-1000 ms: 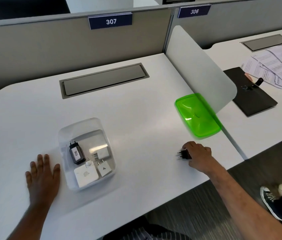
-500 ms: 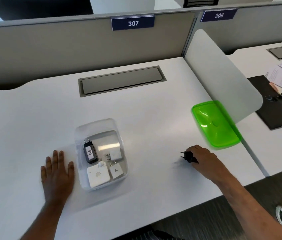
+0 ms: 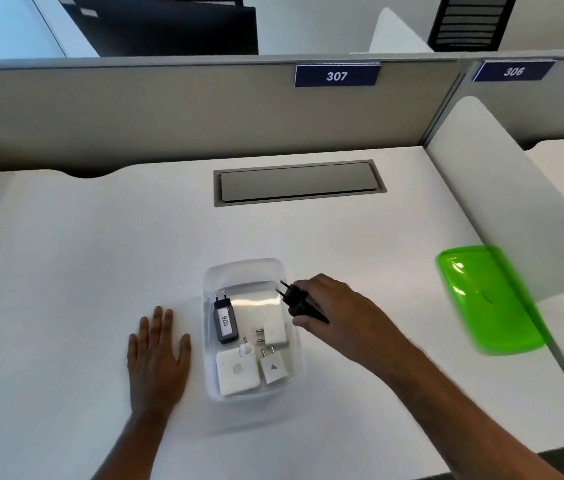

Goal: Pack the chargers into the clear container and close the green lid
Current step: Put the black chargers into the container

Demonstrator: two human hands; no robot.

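The clear container [image 3: 246,268] stands open on the white desk. Inside lie a black charger labelled 026 [image 3: 225,320], a large white charger [image 3: 237,374] and two small white chargers [image 3: 275,332], [image 3: 274,368]. My right hand [image 3: 336,306] grips another black charger [image 3: 296,299], prongs pointing up-left, over the container's right rim. My left hand [image 3: 157,355] lies flat on the desk just left of the container, fingers apart, not touching it. The green lid [image 3: 488,299] rests on the desk at the right, against a white divider.
A grey cable hatch [image 3: 299,181] is set into the desk behind the container. The white divider panel [image 3: 502,188] stands along the desk's right side. A grey partition [image 3: 169,109] with signs 307 and 306 closes the back. The desk's front edge runs near my forearms.
My right hand has lifted the black charger off the desk near the green lid and carried it left to the container's right rim. The left hand stays flat on the desk.
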